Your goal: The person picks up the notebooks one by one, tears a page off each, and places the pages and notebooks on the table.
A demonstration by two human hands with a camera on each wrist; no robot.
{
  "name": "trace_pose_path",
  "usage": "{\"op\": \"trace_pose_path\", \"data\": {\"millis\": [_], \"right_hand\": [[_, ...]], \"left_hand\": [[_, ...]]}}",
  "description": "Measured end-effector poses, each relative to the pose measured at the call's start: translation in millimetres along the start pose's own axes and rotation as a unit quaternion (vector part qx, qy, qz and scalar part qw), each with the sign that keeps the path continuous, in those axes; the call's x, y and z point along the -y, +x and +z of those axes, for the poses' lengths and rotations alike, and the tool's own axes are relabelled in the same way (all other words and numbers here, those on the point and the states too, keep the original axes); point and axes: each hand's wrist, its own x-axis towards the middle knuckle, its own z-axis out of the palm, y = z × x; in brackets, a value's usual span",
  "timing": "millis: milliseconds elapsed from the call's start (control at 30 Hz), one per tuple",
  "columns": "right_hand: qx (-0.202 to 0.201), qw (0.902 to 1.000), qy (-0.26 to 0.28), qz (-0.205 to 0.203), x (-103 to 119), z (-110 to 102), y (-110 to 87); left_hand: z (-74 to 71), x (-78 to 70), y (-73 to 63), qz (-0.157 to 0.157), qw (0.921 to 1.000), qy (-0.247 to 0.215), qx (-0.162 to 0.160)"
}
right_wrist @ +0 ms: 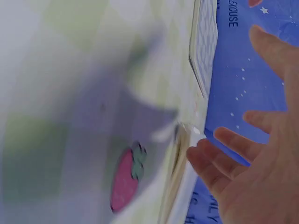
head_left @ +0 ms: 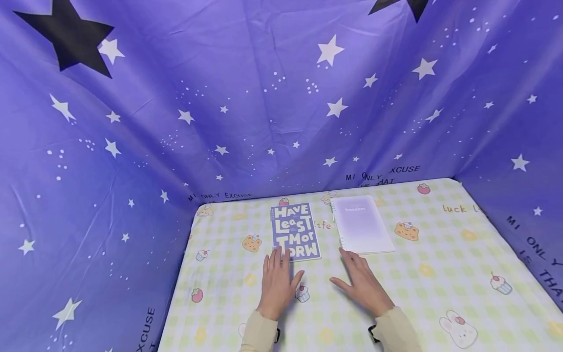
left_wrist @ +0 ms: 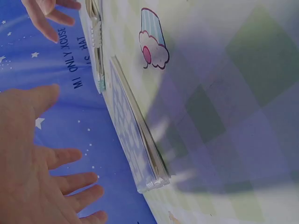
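Note:
A blue notebook (head_left: 295,232) with big white lettering lies on the table, left of a pale lilac spiral notebook (head_left: 364,225) marked "freedom". My left hand (head_left: 278,283) is over the near edge of the blue notebook, fingers straight and spread, holding nothing. In the left wrist view that hand (left_wrist: 51,163) shows its palm, with the blue notebook (left_wrist: 133,135) beyond. My right hand (head_left: 362,283) reaches toward the near left corner of the lilac notebook, its fingers extended and its grasp free. The right wrist view has the right hand (right_wrist: 252,154) beside the lilac notebook's edge (right_wrist: 180,163).
A checked tablecloth (head_left: 440,278) printed with bears, cupcakes and strawberries covers the table. Purple star-patterned curtains (head_left: 281,98) stand around its back and sides. Each wrist wears a dark band below a beige sleeve (head_left: 259,332).

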Motion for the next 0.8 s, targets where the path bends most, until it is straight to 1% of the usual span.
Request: {"op": "trace_pose_path", "data": {"millis": [200, 433, 533, 700, 800], "right_hand": [[0.001, 0.9998, 0.017, 0.000, 3.8, 13.0, 9.6], [-0.016, 0.9992, 0.038, 0.003, 10.4, 26.1, 19.5], [-0.017, 0.9993, 0.033, 0.011, 11.5, 31.1, 22.9], [-0.009, 0.9994, 0.024, 0.023, 15.0, 37.9, 31.7], [-0.007, 0.9996, 0.017, 0.022, 18.1, 40.6, 37.2]], "left_hand": [[2.7, 2.6, 4.0, 0.006, 0.9999, 0.010, 0.001], [9.1, 9.5, 8.5, 0.010, 0.9999, 0.000, 0.005], [12.1, 12.9, 10.6, 0.013, 0.9999, -0.003, 0.001], [15.0, 17.1, 16.4, 0.013, 0.9999, -0.003, -0.002], [15.8, 18.2, 20.5, 0.013, 0.9999, -0.001, 0.005]]}}
